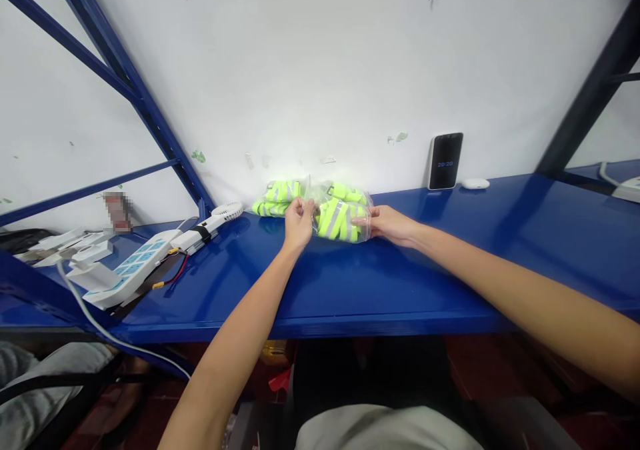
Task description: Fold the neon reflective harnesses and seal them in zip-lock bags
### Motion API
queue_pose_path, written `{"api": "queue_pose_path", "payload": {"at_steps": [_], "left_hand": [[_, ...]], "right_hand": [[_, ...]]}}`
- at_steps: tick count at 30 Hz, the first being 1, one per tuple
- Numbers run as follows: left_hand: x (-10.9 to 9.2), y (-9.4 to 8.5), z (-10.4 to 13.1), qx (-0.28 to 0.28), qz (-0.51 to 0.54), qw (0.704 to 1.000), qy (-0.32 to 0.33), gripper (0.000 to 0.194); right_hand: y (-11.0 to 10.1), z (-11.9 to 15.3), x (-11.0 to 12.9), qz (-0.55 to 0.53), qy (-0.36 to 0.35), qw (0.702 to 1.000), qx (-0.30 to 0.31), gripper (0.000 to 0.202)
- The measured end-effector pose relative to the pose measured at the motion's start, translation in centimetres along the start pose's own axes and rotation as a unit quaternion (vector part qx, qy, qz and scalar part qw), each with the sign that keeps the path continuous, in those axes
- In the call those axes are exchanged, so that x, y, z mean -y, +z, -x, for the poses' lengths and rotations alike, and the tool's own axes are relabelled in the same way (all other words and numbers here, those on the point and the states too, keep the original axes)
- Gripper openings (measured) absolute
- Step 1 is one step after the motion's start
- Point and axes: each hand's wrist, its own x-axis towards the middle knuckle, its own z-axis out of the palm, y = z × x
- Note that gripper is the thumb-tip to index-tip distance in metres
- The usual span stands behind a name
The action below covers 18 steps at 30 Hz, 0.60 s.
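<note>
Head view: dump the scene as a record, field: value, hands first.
left hand: left hand grips the left side of a clear plastic bag
right hand: right hand holds the bag's right end
bag contents: neon-yellow strapping with gray bands
left of bag: second neon-yellow bundle, by the wall
farther left: white handheld fan, white power strip
right: upright smartphone reading 20:20, small white case
surface: blue tabletop

Surface: phone screen (447,161) — dark, upright | Reads: 20:20 — in blue, one line, about mid-screen
</note>
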Motion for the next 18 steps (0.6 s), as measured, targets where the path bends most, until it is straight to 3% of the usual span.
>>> {"api": "queue_pose_path", "payload": {"at_steps": [4, 9, 13, 18], "left_hand": [[-0.1, -0.5, -0.7, -0.035, -0.013, 0.999, -0.020, 0.039], [0.1, -3.5, -2.4, -0.152, -0.101, 0.983, -0.025, 0.035], [0.7, -5.6, -3.0, -0.143, -0.196, 0.970, -0.035, 0.037], [1.4, -9.3, -3.4, -0.261, -0.300, 0.915, -0.073, 0.031]], "right_hand": [[-0.3, -0.5, -0.5, 0.032, -0.039, 0.998, -0.040, 0.017], [-1.8, -1.0, -0.3, -0.010, -0.041, 0.994, -0.102, 0.022], [-3.0, -1.3, 0.0, -0.069, -0.037, 0.990, -0.118, 0.018], [-5.0, -1.8, 0.4, -0.104, -0.035, 0.975, -0.192, 0.014]]}}
